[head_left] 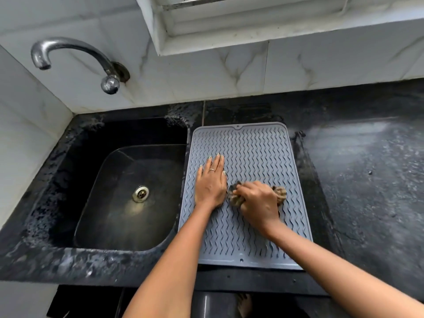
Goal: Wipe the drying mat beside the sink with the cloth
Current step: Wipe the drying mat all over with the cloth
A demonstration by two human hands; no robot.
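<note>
Your left hand [211, 180] lies flat on the drying mat [252, 143], fingers straight and pointing toward twelve o'clock, holding nothing; it looks placed there to pin the mat against the dark counter [367, 180] so it does not slide while you scrub. Just beside it, at three o'clock from that hand, your right hand [258, 201] has its fingers curled tight round the bunched cloth [281, 193] and presses it onto the mat's middle, near the right edge. Balling the cloth up probably lets you push into the wavy ridges rather than skim over them. The mat itself sits just beside the sink [128, 191], which lies at nine o'clock from it, with the tap [68, 56] up at eleven o'clock on the tiled wall. Most of the cloth is hidden under your knuckles; only a tuft at each side shows, so its size and colour are hard to judge. Your right forearm covers the mat's near right corner, and you cannot tell which parts of the mat are already wiped, since no wet streaks show clearly.
</note>
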